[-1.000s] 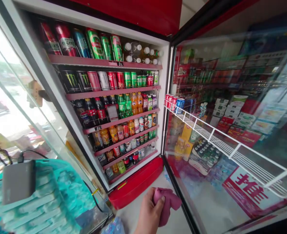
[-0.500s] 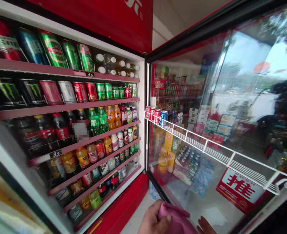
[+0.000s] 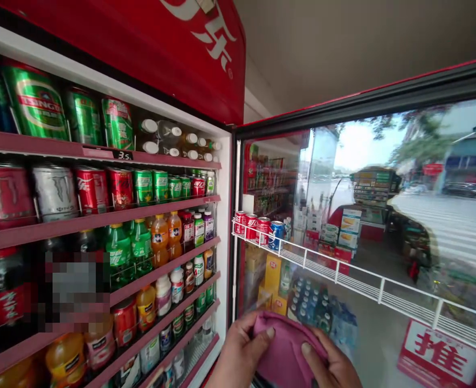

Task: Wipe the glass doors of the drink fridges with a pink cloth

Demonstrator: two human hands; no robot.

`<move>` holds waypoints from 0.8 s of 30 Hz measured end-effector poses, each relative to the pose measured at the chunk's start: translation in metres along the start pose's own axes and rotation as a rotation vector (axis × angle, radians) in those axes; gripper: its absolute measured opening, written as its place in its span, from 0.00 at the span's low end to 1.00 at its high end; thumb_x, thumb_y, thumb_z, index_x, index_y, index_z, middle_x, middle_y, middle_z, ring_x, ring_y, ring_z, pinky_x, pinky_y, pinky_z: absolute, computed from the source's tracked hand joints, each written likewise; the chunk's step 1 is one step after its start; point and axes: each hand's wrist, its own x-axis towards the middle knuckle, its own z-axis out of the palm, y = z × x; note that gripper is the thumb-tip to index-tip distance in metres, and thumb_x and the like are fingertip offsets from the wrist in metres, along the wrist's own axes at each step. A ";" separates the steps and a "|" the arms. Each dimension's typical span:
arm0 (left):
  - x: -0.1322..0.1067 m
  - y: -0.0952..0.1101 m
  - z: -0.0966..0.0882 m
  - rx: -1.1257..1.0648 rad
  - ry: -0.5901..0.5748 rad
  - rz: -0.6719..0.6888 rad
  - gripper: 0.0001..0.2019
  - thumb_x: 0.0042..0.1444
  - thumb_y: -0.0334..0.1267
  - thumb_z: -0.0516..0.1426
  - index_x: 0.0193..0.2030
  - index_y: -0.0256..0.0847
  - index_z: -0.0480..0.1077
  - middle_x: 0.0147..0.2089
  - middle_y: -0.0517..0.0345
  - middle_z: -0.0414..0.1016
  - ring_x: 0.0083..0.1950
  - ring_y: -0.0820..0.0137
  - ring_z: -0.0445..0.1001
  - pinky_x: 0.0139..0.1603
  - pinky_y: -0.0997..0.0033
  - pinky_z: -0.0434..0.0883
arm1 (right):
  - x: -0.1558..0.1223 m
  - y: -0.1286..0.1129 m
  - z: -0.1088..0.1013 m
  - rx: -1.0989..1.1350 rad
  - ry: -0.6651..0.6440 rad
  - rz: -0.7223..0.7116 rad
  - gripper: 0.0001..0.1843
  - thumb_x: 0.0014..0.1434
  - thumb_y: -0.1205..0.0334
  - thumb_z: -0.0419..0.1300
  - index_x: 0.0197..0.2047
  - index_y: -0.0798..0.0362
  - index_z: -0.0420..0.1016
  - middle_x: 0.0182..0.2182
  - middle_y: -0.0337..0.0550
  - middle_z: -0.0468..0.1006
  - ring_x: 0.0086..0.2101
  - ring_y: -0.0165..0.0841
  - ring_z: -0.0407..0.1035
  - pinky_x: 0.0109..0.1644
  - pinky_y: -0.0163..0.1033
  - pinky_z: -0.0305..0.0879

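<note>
Both hands hold a pink-purple cloth (image 3: 284, 347) at the bottom centre, before the opened glass door. My left hand (image 3: 240, 347) grips its left edge, thumb on top. On the other side my right hand (image 3: 335, 358) pinches the right part, thumb on the near face and fingers behind. Between the hands the cloth is spread, with its upper edge folded over. Above them, a white wire rack (image 3: 337, 276) on the door carries red cans (image 3: 251, 226) and a blue can (image 3: 276, 235) at its hinge end.
The red drinks fridge (image 3: 205, 43) fills the left, its shelves lined with cans and bottles such as green bottles (image 3: 118, 250). The glass door (image 3: 383, 318) stands open at right, a red-white sticker (image 3: 440, 350) low on it. Bottle packs (image 3: 312, 302) show through the glass.
My right hand has come in from the right and taken hold of the cloth. The cloth has risen and spread between both hands. The view has shifted upward and closer to the fridge.
</note>
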 end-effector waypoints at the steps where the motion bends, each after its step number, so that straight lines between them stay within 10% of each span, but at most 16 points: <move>1: 0.004 0.017 -0.018 0.004 -0.021 0.007 0.30 0.53 0.67 0.72 0.43 0.40 0.83 0.39 0.54 0.81 0.39 0.67 0.75 0.45 0.70 0.74 | 0.004 -0.020 0.014 -0.042 0.002 -0.009 0.34 0.62 0.30 0.65 0.58 0.46 0.88 0.59 0.51 0.88 0.61 0.51 0.82 0.67 0.43 0.78; 5: 0.028 0.068 -0.078 0.010 -0.071 0.063 0.30 0.55 0.68 0.70 0.45 0.40 0.83 0.39 0.55 0.80 0.39 0.67 0.74 0.43 0.71 0.73 | 0.011 -0.091 0.078 -0.102 0.064 -0.075 0.39 0.62 0.40 0.69 0.72 0.47 0.76 0.67 0.51 0.82 0.66 0.48 0.78 0.71 0.45 0.74; 10: 0.052 0.101 -0.126 0.010 -0.111 0.140 0.29 0.58 0.63 0.69 0.53 0.40 0.81 0.43 0.54 0.82 0.43 0.66 0.76 0.47 0.70 0.75 | 0.019 -0.149 0.138 -0.137 0.249 -0.055 0.28 0.63 0.45 0.67 0.63 0.47 0.80 0.55 0.49 0.89 0.52 0.47 0.85 0.59 0.46 0.82; 24: 0.142 0.168 -0.166 0.231 0.040 0.566 0.16 0.62 0.45 0.67 0.46 0.46 0.63 0.38 0.64 0.74 0.35 0.73 0.73 0.40 0.72 0.70 | 0.106 -0.259 0.147 -0.817 0.491 -0.529 0.16 0.67 0.57 0.60 0.56 0.47 0.78 0.51 0.52 0.86 0.52 0.50 0.80 0.61 0.56 0.77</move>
